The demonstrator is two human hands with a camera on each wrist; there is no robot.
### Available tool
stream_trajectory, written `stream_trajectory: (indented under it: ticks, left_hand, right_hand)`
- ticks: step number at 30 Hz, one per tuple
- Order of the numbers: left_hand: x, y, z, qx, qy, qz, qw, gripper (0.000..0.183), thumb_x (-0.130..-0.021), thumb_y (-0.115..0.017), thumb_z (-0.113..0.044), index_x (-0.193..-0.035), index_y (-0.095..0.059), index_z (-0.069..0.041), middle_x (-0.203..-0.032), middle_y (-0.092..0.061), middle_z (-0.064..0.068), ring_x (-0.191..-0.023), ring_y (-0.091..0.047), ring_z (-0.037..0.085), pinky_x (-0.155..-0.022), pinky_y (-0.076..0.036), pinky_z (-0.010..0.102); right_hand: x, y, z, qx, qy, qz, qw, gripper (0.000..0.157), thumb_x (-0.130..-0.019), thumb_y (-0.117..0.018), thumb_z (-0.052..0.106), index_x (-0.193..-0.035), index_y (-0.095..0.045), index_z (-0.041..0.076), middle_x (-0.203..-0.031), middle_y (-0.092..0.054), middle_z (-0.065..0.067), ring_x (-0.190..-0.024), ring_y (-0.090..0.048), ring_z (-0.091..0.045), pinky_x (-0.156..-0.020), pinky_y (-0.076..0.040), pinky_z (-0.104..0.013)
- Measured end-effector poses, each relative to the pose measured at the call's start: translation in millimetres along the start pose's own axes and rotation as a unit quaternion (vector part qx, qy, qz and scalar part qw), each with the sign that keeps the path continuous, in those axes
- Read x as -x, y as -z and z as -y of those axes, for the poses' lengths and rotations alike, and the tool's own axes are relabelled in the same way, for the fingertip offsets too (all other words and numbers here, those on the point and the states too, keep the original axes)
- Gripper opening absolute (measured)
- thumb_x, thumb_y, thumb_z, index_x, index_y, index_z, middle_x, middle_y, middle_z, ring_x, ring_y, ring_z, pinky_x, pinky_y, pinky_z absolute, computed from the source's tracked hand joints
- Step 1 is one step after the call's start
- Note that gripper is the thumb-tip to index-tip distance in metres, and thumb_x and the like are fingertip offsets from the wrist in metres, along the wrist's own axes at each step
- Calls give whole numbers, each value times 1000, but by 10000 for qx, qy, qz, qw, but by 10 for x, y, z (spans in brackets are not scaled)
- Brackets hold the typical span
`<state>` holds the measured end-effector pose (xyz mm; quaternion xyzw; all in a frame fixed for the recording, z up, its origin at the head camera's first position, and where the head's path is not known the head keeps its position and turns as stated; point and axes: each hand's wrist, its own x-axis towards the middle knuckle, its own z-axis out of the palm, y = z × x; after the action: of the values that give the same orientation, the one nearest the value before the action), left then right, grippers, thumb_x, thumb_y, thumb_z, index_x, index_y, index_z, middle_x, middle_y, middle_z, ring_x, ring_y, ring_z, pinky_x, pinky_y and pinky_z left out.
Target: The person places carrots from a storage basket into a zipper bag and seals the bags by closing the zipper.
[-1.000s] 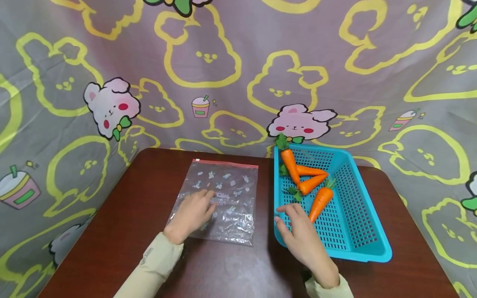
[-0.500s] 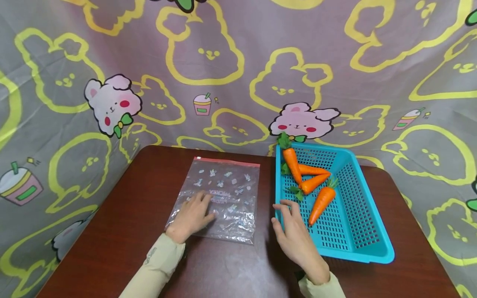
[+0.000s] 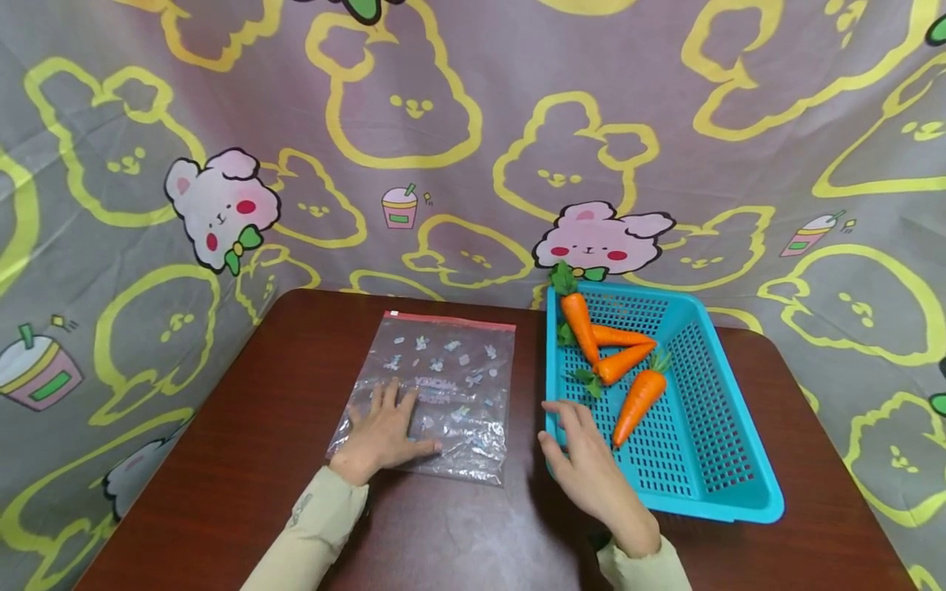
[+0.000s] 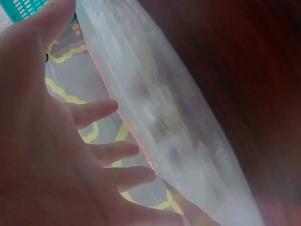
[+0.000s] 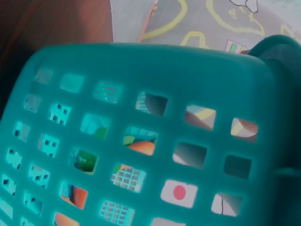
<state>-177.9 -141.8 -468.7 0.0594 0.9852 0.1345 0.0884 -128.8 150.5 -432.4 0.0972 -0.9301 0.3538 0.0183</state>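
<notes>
My left hand [image 3: 383, 433] lies over the lower left of a clear zip bag [image 3: 466, 345], fingers and thumb spread. The bag is flat, with small printed figures and a red zip strip along its far edge. In the left wrist view the fingers [image 4: 124, 176] are straight beside the blurred bag [image 4: 164, 103]. My right hand [image 3: 594, 468] is at the left rim of a turquoise plastic basket [image 3: 727, 506], fingers slightly bent and holding nothing. The perforated basket wall [image 5: 150, 66] fills the right wrist view, which hides that hand. Several orange carrots [image 3: 640, 404] with green tops lie in the basket.
Both the bag and the basket rest on a dark brown wooden table [image 3: 244, 410]. Behind and at the sides hangs a grey cloth [image 3: 443, 197] with yellow bunny outlines. One carrot's leafy top [image 3: 564, 279] pokes over the basket's far left corner.
My left hand has flattened, its fingers and thumb spreading wider over the bag. The right hand has shifted slightly left at the basket rim. Bag, basket and carrots stay in place.
</notes>
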Motion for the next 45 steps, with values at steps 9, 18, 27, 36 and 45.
stream_trajectory:
  ticks: [9,18,27,36,45]
  left_hand:
    - [15,-25,5,163,196,220,9994,106,-70,-71,-69,-149,-33,-9,-157,-17,27,-143,-14,54,-94,-16,85]
    - [35,-15,17,274,256,403,9985,108,-69,-74,-64,-150,-30,-9,-157,-15,27,-142,-13,56,-91,-18,86]
    - [37,-36,11,240,311,552,9977,107,-71,-75,-62,-151,-29,-9,-157,-14,28,-142,-10,56,-90,-19,86]
    - [29,-66,-16,297,348,721,9963,109,-71,-74,-63,-152,-25,-9,-159,-9,28,-143,-5,56,-90,-16,87]
    - [47,-70,-28,257,397,720,9963,110,-71,-73,-64,-153,-24,-10,-159,-8,28,-142,-5,56,-90,-17,86]
  right_hand:
    - [-12,40,-13,-101,-112,161,9998,43,-98,-56,26,-138,-46,12,-136,-48,-15,-114,-57,-31,-87,-54,-45]
    - [-18,50,-7,-146,-169,245,9994,44,-98,-56,26,-139,-45,13,-137,-47,-14,-116,-57,-31,-89,-53,-46]
    - [-21,50,-17,-161,-170,264,9994,45,-97,-56,27,-139,-45,15,-138,-47,-13,-117,-57,-31,-89,-53,-46]
    - [-15,56,-31,-142,-153,229,9995,45,-97,-56,28,-139,-45,15,-137,-48,-13,-116,-57,-31,-89,-54,-46]
    - [-20,45,-36,-165,-193,250,9994,47,-97,-56,30,-140,-45,16,-140,-46,-12,-117,-57,-31,-89,-54,-45]
